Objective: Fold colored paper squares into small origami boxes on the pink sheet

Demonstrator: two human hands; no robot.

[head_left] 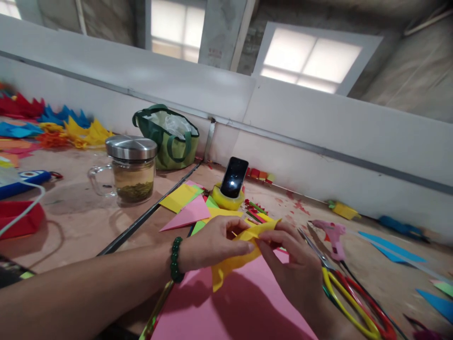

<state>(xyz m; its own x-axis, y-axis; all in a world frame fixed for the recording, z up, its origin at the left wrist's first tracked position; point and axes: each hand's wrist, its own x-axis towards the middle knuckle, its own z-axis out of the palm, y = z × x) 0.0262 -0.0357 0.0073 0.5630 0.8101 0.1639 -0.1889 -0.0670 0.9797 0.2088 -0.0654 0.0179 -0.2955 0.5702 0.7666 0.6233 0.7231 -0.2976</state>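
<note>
Between my two hands, above a large pink sheet (230, 311), is a folded piece of yellow paper (226, 269). My left hand (212, 241), with a green bead bracelet (176, 259) on its wrist, pinches the paper from the left. The fingers of my right hand (297, 255) are closed on its right end. One corner of the yellow piece hangs down toward the pink sheet. Just beyond my hands lie a pink paper triangle (187, 214) and a yellow sheet (179, 197). Scissors (348, 297) with yellow and red handles rest right of my right hand.
A phone (234, 177) leans in a yellow tape roll (228, 200). A glass mug (132, 174) of tea stands left, before a green bag (173, 141). Right of my hands are a pink glue gun (331, 233) and blue paper (392, 248). A red box (23, 219) sits far left.
</note>
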